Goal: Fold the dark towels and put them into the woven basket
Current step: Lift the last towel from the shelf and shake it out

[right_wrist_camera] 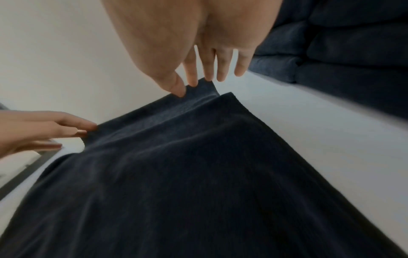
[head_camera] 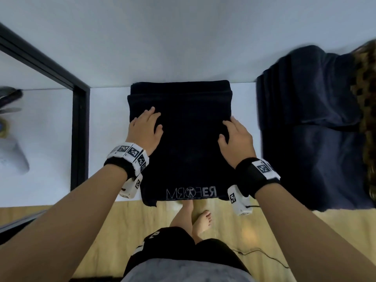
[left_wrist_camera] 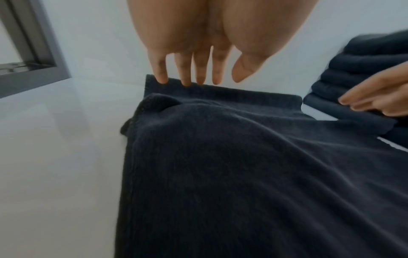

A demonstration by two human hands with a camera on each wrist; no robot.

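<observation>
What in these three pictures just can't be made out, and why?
- Woven basket: head view, cut off by the right edge and blurred; its shape and contents are unclear.
- Stack of dark towels: blurred in the head view, so the count is uncertain.
- Objects at far left: head view, blurred and cut by the edge; unidentifiable.
- Palms of the left hand and right hand: hidden against the dark towel.
</observation>
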